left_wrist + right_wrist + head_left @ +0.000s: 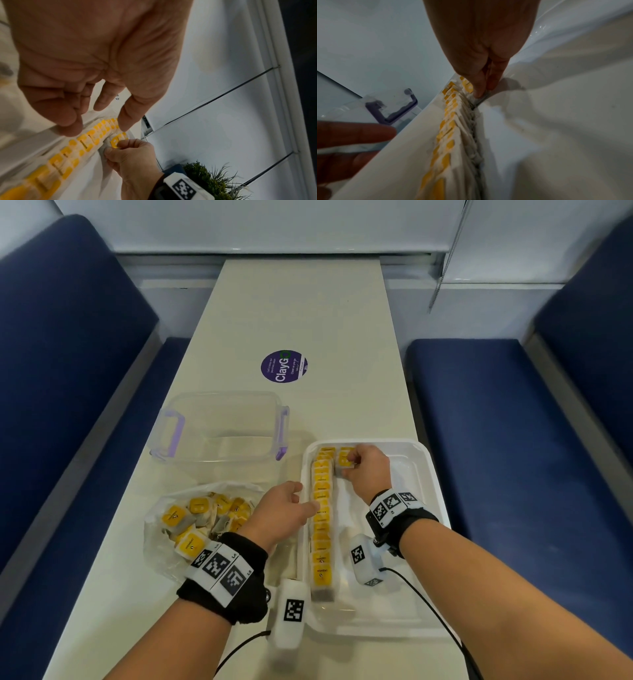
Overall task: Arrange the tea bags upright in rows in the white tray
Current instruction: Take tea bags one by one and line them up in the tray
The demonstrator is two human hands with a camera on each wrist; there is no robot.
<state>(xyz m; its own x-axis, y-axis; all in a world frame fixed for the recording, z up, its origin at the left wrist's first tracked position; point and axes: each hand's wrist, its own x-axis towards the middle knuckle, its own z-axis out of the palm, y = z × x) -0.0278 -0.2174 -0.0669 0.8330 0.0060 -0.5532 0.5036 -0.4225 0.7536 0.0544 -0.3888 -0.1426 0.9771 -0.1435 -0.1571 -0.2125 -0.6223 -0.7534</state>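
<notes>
A white tray (424, 542) lies on the table at the right. One long row of upright tea bags (322, 522) with yellow tags runs along its left wall. At the far end, beside that row, my right hand (363, 470) pinches a tea bag (345, 462) standing at the head of a second row; the same tea bag (115, 143) shows in the left wrist view. My left hand (291, 508) hovers at the tray's left rim, fingers loosely bent over the row (77, 151), holding nothing. Loose tea bags (202, 518) lie in a clear plastic bag at the left.
A clear plastic container (222, 429) with purple clips stands behind the bag. A round purple sticker (283, 366) marks the table (301, 313) farther back. Blue benches (513, 422) flank the table on both sides.
</notes>
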